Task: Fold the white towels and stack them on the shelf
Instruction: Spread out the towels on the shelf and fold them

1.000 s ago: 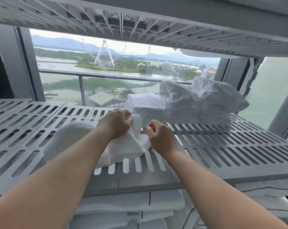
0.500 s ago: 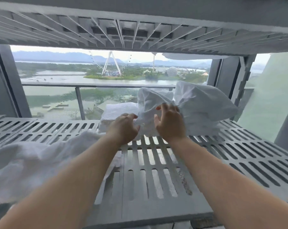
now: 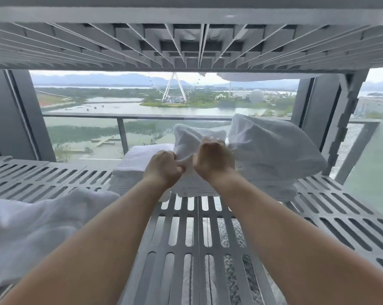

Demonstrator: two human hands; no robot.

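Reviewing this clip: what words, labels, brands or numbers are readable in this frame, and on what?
None readable. The crumpled towel held by the left hand and right hand, the folded stack, the loose towel and the slotted shelf show no print or tag.
Buildings beyond the window are too small to show any signs.

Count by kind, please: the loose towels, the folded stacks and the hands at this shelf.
Loose towels: 3 (gripped towel, right towel, left towel)
Folded stacks: 2 (left stack, right stack)
Hands: 2 (left hand, right hand)
Total: 7
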